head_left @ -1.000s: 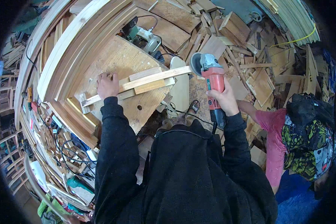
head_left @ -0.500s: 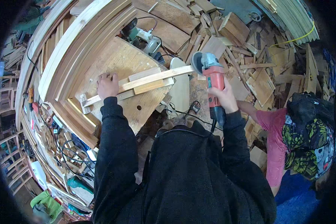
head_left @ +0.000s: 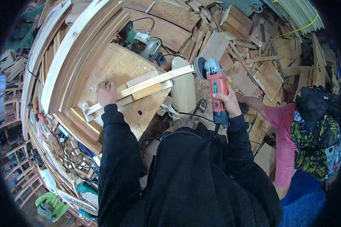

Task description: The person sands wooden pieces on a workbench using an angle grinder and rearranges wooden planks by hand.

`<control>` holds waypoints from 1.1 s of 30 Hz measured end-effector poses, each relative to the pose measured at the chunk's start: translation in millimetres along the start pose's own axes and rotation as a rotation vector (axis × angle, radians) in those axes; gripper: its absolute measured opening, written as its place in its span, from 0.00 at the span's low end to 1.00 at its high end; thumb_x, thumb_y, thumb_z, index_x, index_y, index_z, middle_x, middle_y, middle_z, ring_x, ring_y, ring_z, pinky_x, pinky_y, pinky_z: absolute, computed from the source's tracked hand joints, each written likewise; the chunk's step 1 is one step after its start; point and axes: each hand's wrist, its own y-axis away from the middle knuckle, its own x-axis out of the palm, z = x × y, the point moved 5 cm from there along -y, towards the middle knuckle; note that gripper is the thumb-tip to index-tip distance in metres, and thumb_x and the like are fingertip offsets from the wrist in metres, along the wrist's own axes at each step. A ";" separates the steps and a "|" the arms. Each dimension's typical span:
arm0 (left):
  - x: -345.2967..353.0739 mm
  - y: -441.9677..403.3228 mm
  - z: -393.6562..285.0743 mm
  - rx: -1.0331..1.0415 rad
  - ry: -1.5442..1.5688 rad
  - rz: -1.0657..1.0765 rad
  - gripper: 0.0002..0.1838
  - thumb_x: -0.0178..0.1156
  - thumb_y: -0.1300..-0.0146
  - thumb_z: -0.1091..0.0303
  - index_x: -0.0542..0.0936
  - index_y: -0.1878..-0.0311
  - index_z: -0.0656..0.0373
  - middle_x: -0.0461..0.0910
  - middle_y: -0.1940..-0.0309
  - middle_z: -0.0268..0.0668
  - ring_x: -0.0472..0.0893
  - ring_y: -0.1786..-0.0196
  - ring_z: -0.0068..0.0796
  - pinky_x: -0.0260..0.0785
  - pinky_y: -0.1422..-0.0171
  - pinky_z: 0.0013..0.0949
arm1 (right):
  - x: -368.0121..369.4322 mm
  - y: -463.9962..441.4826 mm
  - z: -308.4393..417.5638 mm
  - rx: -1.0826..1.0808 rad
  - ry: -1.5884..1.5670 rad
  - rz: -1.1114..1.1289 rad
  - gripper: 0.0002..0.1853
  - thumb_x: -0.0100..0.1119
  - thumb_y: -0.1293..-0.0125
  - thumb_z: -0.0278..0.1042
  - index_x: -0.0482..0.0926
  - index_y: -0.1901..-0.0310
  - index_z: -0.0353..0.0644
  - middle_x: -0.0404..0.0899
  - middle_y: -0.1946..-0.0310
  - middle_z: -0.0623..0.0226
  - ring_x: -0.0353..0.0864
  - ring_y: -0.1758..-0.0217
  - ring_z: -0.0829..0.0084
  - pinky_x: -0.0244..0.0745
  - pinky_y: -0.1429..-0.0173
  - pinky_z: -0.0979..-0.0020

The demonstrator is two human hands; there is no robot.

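Observation:
My left hand (head_left: pixel 107 92) is closed over a long pale wooden strip (head_left: pixel 155 80), near its left end. The strip lies slanted on a plywood bench top (head_left: pixel 102 68), with short wooden blocks (head_left: pixel 147 90) against its side. Its right end sticks out past the bench edge. My right hand (head_left: pixel 230 101) grips a red angle grinder (head_left: pixel 218 87), held upright with its head at the top. The grinder's round disc (head_left: pixel 200 68) is at the strip's free end; whether they touch I cannot tell.
Long curved boards (head_left: pixel 75 49) are stacked at the left. Behind the bench sits a circular saw (head_left: pixel 151 48) with its cord. Wood offcuts (head_left: pixel 267 81) cover the floor at the right. Close to my right arm is another person in a pink shirt (head_left: pixel 284 136).
The grinder has shifted slightly down against the strip's end and shows more of its side. My left hand stays on the strip. The whole view has tilted a little.

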 end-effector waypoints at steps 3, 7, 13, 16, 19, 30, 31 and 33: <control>2.7 -1.0 2.5 0.005 0.001 -0.021 0.19 0.61 0.42 0.50 0.84 0.56 0.53 0.81 0.53 0.40 0.80 0.50 0.40 0.71 0.45 0.41 | 6.7 4.0 6.0 -0.062 0.068 -0.017 0.33 0.68 0.52 0.31 0.69 0.41 0.38 0.76 0.60 0.68 0.77 0.60 0.76 0.75 0.54 0.72; 7.4 -2.6 5.9 0.024 -0.002 -0.032 0.19 0.61 0.42 0.50 0.84 0.56 0.53 0.81 0.53 0.40 0.80 0.50 0.40 0.71 0.45 0.41 | 32.6 19.1 22.1 -0.061 0.146 0.018 0.36 0.68 0.52 0.31 0.67 0.39 0.37 0.76 0.56 0.67 0.77 0.57 0.76 0.74 0.50 0.73; 0.4 0.4 -1.6 -0.012 0.026 0.047 0.21 0.59 0.42 0.49 0.83 0.55 0.56 0.79 0.50 0.42 0.77 0.46 0.45 0.68 0.41 0.45 | 51.2 32.4 53.0 -0.198 0.360 -0.068 0.39 0.67 0.55 0.30 0.65 0.37 0.37 0.77 0.58 0.66 0.78 0.61 0.72 0.75 0.53 0.71; -0.6 1.5 -0.2 -0.022 0.021 0.027 0.21 0.59 0.42 0.49 0.83 0.55 0.56 0.79 0.50 0.41 0.77 0.46 0.45 0.69 0.41 0.45 | 26.0 11.0 22.0 -0.142 0.176 -0.040 0.34 0.65 0.54 0.29 0.68 0.41 0.39 0.77 0.62 0.66 0.78 0.64 0.74 0.76 0.58 0.71; 0.6 -0.1 -2.0 -0.022 0.024 0.031 0.20 0.59 0.42 0.50 0.83 0.55 0.55 0.79 0.50 0.41 0.77 0.47 0.45 0.69 0.41 0.44 | 5.1 -2.0 6.5 -0.060 0.002 -0.013 0.32 0.66 0.52 0.27 0.68 0.42 0.39 0.76 0.62 0.68 0.77 0.64 0.75 0.76 0.59 0.72; 2.2 -0.8 1.7 -0.021 0.015 0.026 0.19 0.60 0.43 0.51 0.83 0.56 0.54 0.79 0.50 0.40 0.78 0.46 0.44 0.69 0.41 0.44 | 55.2 33.7 51.0 -0.263 0.279 -0.038 0.39 0.65 0.56 0.28 0.65 0.37 0.39 0.77 0.60 0.64 0.78 0.61 0.70 0.75 0.53 0.67; 3.2 -1.7 1.9 -0.019 0.019 0.025 0.19 0.60 0.43 0.51 0.83 0.56 0.54 0.79 0.50 0.40 0.78 0.46 0.44 0.69 0.41 0.44 | 54.0 33.8 52.2 -0.267 0.280 -0.041 0.39 0.65 0.56 0.28 0.65 0.37 0.39 0.77 0.60 0.64 0.78 0.61 0.70 0.75 0.53 0.67; 5.4 -1.9 5.0 -0.017 0.026 0.037 0.19 0.60 0.44 0.51 0.83 0.56 0.54 0.79 0.50 0.40 0.77 0.46 0.44 0.69 0.41 0.44 | 49.7 31.8 55.1 -0.276 0.434 -0.070 0.42 0.67 0.56 0.31 0.63 0.35 0.36 0.75 0.56 0.64 0.77 0.58 0.70 0.75 0.50 0.68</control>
